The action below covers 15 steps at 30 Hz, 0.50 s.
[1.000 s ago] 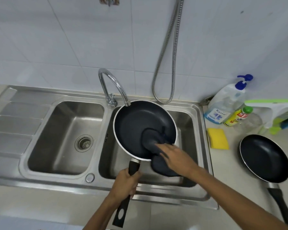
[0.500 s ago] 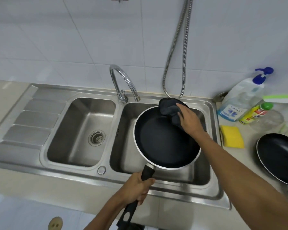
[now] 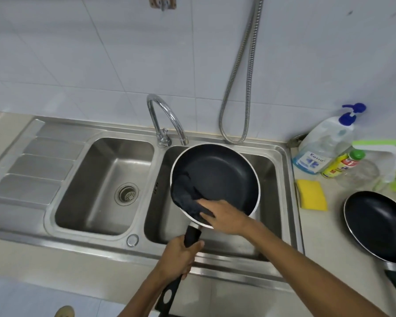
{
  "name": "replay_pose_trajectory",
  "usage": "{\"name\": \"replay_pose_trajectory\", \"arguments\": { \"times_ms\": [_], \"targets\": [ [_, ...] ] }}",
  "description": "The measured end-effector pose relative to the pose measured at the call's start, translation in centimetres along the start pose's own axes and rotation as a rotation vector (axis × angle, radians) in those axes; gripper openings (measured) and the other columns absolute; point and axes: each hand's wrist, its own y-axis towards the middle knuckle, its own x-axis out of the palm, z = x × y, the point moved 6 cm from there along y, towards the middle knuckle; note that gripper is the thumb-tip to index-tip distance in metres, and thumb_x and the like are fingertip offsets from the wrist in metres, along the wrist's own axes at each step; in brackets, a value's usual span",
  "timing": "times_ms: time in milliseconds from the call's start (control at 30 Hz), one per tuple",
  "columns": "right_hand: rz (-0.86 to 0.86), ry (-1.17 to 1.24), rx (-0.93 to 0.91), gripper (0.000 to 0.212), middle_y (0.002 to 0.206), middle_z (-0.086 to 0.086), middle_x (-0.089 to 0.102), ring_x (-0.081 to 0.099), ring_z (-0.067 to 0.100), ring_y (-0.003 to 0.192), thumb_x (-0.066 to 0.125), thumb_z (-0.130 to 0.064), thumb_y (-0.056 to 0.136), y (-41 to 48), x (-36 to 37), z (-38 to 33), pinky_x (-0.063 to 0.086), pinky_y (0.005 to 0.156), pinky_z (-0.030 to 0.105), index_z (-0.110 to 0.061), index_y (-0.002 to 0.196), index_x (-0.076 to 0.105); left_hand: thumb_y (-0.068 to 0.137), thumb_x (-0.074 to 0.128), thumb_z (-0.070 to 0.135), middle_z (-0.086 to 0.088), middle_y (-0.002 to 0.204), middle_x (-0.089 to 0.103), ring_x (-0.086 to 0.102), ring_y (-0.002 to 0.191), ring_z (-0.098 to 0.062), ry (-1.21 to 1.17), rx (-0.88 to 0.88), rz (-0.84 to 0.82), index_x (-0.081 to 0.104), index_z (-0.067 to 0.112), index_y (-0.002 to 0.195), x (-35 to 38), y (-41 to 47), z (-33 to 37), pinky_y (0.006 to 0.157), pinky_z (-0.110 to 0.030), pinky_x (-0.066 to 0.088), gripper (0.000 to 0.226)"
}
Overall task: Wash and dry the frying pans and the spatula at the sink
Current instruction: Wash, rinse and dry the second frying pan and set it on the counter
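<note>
Nearest, left grip (image 3: 178, 257) wrapped tight round the black handle (image 3: 192, 234) of the frying pan (image 3: 217, 177), held over the right basin (image 3: 270, 184) of the steel sink. Just beyond, right grip (image 3: 224, 216) with fingers laid flat, pressing a dark cloth (image 3: 185, 197) against the pan's near-left inner wall, cloth draped over that rim.

Open steel to the left: left basin (image 3: 89, 186), then ribbed drainboard (image 3: 32, 170). To the right on the bench (image 3: 325, 248), second frying pan (image 3: 380, 227) well apart from the sink's edge, handle cut by the frame. Yellow sponge (image 3: 311, 194) just beside the sink rim.

Farther back, faucet (image 3: 165, 120) with spout tip near the held pan's far-left rim. Metal hose (image 3: 238, 88) looped against the tiled wall. Back right, pump bottle (image 3: 322, 147) labelled "Kassa", with a green-capped yellow bottle (image 3: 343, 164) against it, label unreadable.
</note>
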Motion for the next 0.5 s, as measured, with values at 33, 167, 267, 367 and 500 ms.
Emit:
{"name": "replay_pose_trajectory", "arguments": {
  "times_ms": [33, 167, 267, 367, 500],
  "targets": [
    [-0.046, -0.076, -0.023, 0.038, 0.134, 0.0, 0.065, 0.061, 0.025, 0.121, 0.056, -0.021, 0.099, -0.8, -0.4, 0.8, 0.048, 0.1, 0.039, -0.025, 0.137, 0.055, 0.1, 0.065, 0.024, -0.004, 0.049, 0.036, 0.032, 0.035, -0.017, -0.011, 0.007, 0.009, 0.045, 0.012, 0.076, 0.1, -0.1, -0.1, 0.037, -0.023, 0.031, 0.034],
    [-0.171, -0.447, 0.091, 0.051, 0.155, -0.009, 0.046, 0.051, 0.02, 0.136, 0.059, -0.023, 0.094, -2.4, -3.8, 7.4, 0.047, 0.108, 0.041, -0.037, 0.143, 0.053, 0.101, 0.063, 0.021, -0.003, 0.049, 0.031, 0.027, 0.033, -0.016, -0.059, 0.017, 0.028, 0.037, 0.011, 0.079, 1.0, -0.3, -0.7, 0.037, -0.022, 0.029, 0.036],
    [-0.066, -0.7, 0.2, 0.053, 0.161, 0.0, 0.037, 0.048, 0.026, 0.139, 0.062, -0.034, 0.096, -0.6, -7.6, 11.8, 0.042, 0.112, 0.039, -0.031, 0.146, 0.048, 0.102, 0.062, 0.025, -0.002, 0.049, 0.036, 0.03, 0.036, -0.016, -0.04, 0.003, -0.033, 0.038, 0.012, 0.08, 1.4, -0.5, -1.1, 0.039, -0.024, 0.031, 0.035],
    [0.134, -0.622, 0.199, 0.055, 0.159, 0.004, 0.04, 0.043, 0.024, 0.142, 0.062, -0.019, 0.093, 2.2, -9.1, 12.5, 0.03, 0.118, 0.039, -0.023, 0.146, 0.051, 0.102, 0.061, 0.03, -0.001, 0.051, 0.04, 0.035, 0.039, -0.015, -0.035, -0.01, -0.118, 0.043, 0.011, 0.081, 2.6, -0.8, -0.7, 0.041, -0.026, 0.036, 0.034],
    [0.477, -0.124, 0.276, 0.055, 0.157, 0.009, 0.043, 0.044, 0.03, 0.141, 0.053, -0.014, 0.099, 4.9, -8.0, 9.5, 0.039, 0.113, 0.041, -0.025, 0.152, 0.043, 0.104, 0.06, 0.031, -0.008, 0.055, 0.038, 0.036, 0.039, -0.017, 0.006, 0.036, -0.13, 0.047, 0.009, 0.085, 3.9, -0.7, 0.2, 0.041, -0.027, 0.036, 0.031]
  ]
}}
